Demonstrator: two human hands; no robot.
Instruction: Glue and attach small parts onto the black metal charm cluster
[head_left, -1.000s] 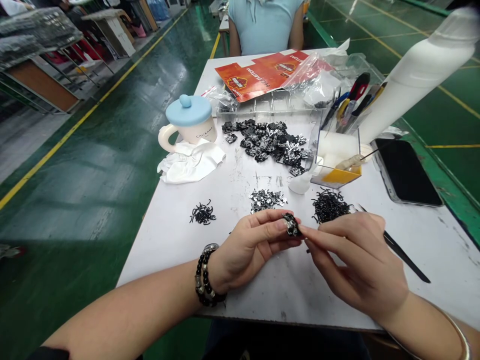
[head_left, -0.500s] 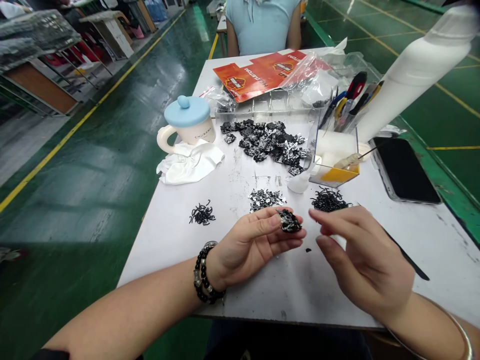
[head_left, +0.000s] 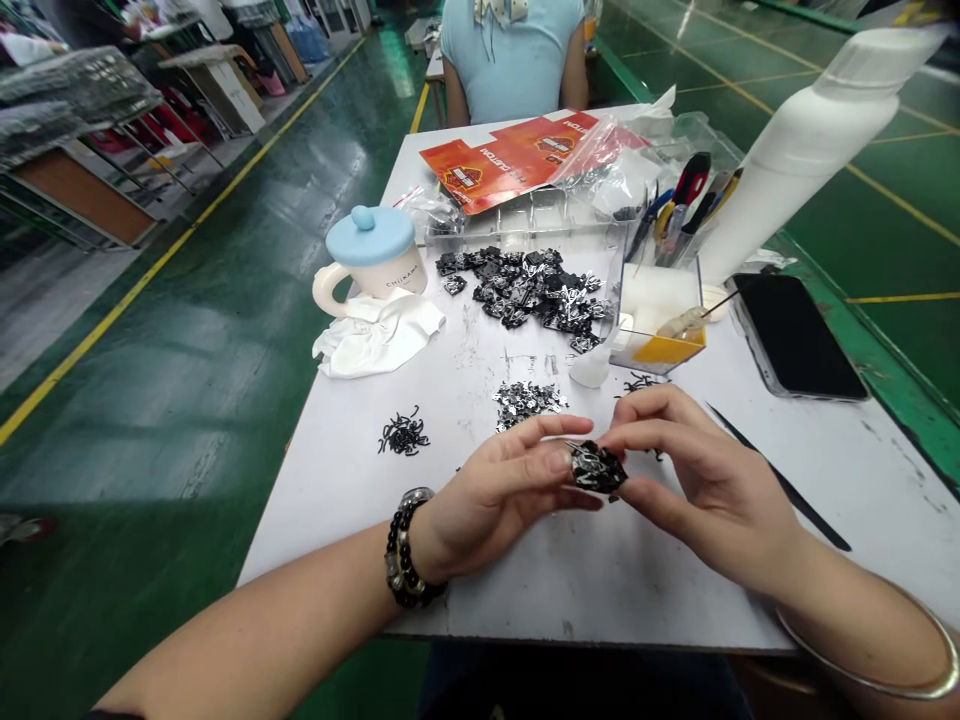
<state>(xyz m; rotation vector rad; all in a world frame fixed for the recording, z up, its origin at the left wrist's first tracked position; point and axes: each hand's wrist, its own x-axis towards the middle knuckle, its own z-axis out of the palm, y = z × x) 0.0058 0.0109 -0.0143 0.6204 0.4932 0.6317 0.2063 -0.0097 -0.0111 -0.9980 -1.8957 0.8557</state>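
My left hand (head_left: 504, 490) and my right hand (head_left: 701, 480) meet over the near part of the white table (head_left: 465, 560). Between their fingertips sits a small black and silver badge piece (head_left: 596, 468), pinched from both sides. The left wrist wears a black bead bracelet (head_left: 405, 550), the right wrist a thin bangle (head_left: 877, 670). Just beyond the hands lie a pile of small silver pieces (head_left: 529, 400) and a pile of small black parts (head_left: 641, 384), partly hidden by my right hand. A smaller heap of black parts (head_left: 403, 436) lies to the left.
Farther back: a big heap of black badges (head_left: 525, 285), a mug with a blue lid (head_left: 371, 260), a white cloth (head_left: 375, 335), a clear box of tools (head_left: 664, 290), a white bottle (head_left: 802, 150), a phone (head_left: 799, 335), a black stick (head_left: 780, 490). A person in light blue sits opposite.
My right hand drew away from the piece for a moment, then came back and pinched it again. Both hands shifted slightly toward me and the view tilted.
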